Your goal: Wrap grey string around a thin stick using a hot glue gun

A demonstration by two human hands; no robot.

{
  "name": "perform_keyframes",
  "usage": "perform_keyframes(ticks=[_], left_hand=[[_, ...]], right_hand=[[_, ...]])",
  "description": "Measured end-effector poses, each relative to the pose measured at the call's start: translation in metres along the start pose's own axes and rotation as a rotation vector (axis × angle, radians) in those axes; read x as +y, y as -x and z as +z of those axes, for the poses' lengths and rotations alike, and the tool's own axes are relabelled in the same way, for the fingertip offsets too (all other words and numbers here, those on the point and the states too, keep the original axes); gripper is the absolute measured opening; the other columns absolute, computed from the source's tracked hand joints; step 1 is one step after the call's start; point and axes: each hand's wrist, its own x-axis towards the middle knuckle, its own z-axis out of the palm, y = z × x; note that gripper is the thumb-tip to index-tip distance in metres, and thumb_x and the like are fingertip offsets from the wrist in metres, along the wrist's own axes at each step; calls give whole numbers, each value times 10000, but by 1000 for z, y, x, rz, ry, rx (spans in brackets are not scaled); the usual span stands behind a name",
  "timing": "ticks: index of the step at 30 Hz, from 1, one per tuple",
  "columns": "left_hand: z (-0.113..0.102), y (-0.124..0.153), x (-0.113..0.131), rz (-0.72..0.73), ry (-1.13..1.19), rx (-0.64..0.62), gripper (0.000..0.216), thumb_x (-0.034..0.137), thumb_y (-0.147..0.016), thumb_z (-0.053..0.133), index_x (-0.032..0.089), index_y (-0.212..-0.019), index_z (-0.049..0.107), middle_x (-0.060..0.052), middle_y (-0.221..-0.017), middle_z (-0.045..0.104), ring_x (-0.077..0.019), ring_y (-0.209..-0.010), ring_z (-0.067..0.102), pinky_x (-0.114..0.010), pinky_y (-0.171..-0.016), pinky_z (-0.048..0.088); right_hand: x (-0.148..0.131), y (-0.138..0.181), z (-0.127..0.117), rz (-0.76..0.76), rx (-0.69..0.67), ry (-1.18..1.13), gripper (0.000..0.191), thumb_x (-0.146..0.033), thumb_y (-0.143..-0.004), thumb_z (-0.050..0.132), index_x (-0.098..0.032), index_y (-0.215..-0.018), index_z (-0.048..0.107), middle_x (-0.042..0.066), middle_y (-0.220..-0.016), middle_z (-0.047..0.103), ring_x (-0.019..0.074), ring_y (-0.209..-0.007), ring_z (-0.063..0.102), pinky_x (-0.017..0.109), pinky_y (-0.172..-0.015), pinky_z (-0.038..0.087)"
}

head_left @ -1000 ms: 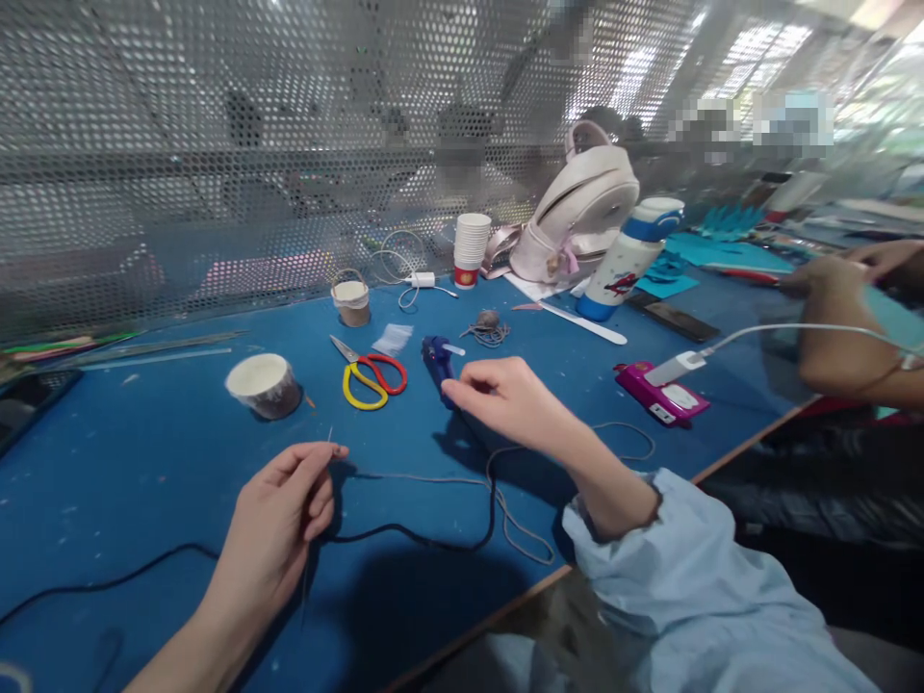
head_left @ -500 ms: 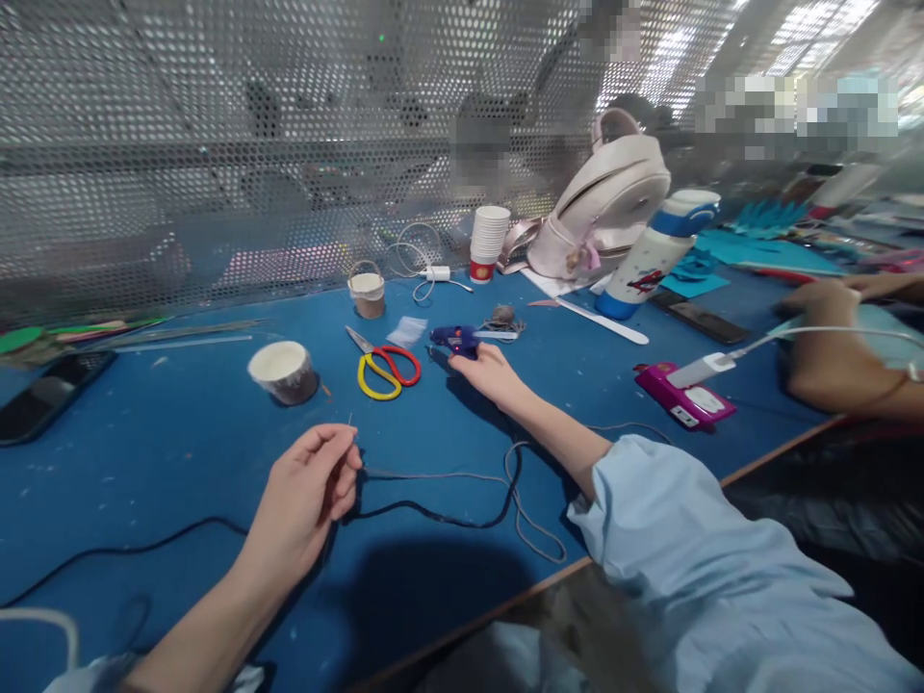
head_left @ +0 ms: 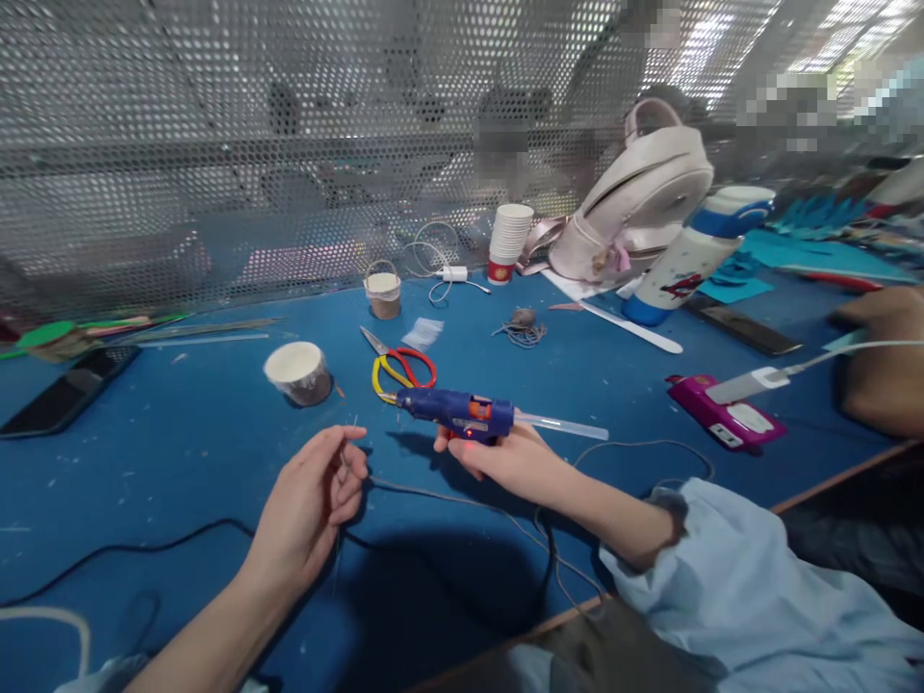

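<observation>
My right hand (head_left: 509, 462) grips a blue hot glue gun (head_left: 458, 412) above the blue table (head_left: 180, 452), nozzle pointing left, a clear glue stick (head_left: 563, 426) sticking out of its back. A small red light glows on the gun's underside. My left hand (head_left: 310, 505) is closed in a pinch on a thin grey cord (head_left: 448, 497) with a short wire end standing up from the fingertips. The gun's nozzle is a short way right of my left fingertips. The gun's black cable (head_left: 144, 551) runs off across the table to the left.
Red and yellow scissors (head_left: 400, 368) lie behind the gun. Two wrapped paper cups (head_left: 299, 372) (head_left: 383, 294), a paper cup stack (head_left: 507, 243), a cord bundle (head_left: 524, 329), a pale bag (head_left: 635, 207), a bottle (head_left: 685, 255), a pink device (head_left: 726, 414) and a phone (head_left: 64, 393) stand around. Another person's arm (head_left: 881, 361) rests at right.
My right hand reached out to the glue gun lying behind the scissors, took hold of it and brought it back towards my left hand. The left hand kept its pinch.
</observation>
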Motion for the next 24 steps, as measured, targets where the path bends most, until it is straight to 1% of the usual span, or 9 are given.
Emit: perform_keyframes(ticks=[2,4,7,9,12,15,17,21,24], left_hand=[[1,0,1,-11,24,-6,225,329,-766,603,138,-883,626,5,-581,548,-49,-397,315,-152,-321,210],[1,1,2,-7,47,-8,195,268,-752,582,135,-890,618,-4,-594,559,-57,-413,336,-157,-332,226],[1,2,2,10,45,-12,222,141,-674,562,145,-894,595,-7,-632,582,-59,-422,348,-166,-348,253],[2,3,1,6,19,-15,250,90,-640,560,146,-881,589,-6,-651,591,-50,-417,337,-169,-353,262],[3,3,-3,-6,0,-15,203,128,-663,628,130,-865,607,-13,-652,588,-53,-443,373,-169,-365,285],[4,2,-6,1,-8,-22,261,202,-660,714,120,-894,635,-19,-663,596,-59,-473,420,-180,-400,343],[4,0,-7,6,-25,-12,288,219,-644,743,117,-897,650,-16,-655,594,-58,-475,425,-183,-409,357],[1,-3,-6,16,-28,30,238,233,-635,757,109,-815,660,0,-597,556,-49,-472,393,-154,-373,287],[0,-3,-5,14,-38,59,208,251,-636,754,111,-746,647,23,-551,519,-24,-421,332,-141,-344,206]], right_hand=[[0,1,2,-31,2,37,175,-262,-768,509,-176,-828,648,-38,-497,494,106,-492,467,228,-507,363],[-1,1,2,-58,15,61,177,-289,-781,511,-177,-810,645,-34,-500,497,109,-491,470,231,-510,366],[-3,1,2,-74,16,86,177,-305,-783,514,-178,-786,638,-27,-522,519,108,-490,475,232,-513,372],[-4,1,3,-73,17,88,170,-297,-778,516,-177,-789,636,-14,-584,565,104,-494,481,232,-515,377],[-5,1,4,-53,28,92,167,-292,-769,525,-176,-797,641,-6,-622,589,106,-502,491,232,-515,381],[-6,1,5,-46,17,116,175,-296,-764,530,-176,-804,650,-12,-592,575,115,-516,503,231,-518,389],[-7,1,6,-45,14,118,180,-297,-762,530,-173,-821,647,-8,-638,601,113,-529,515,226,-527,401],[-8,2,5,-13,13,105,196,-312,-760,529,-172,-838,641,3,-730,641,109,-544,537,222,-532,419],[-8,3,5,10,13,91,186,-313,-743,544,-175,-825,638,1,-711,641,110,-536,539,221,-516,415]])
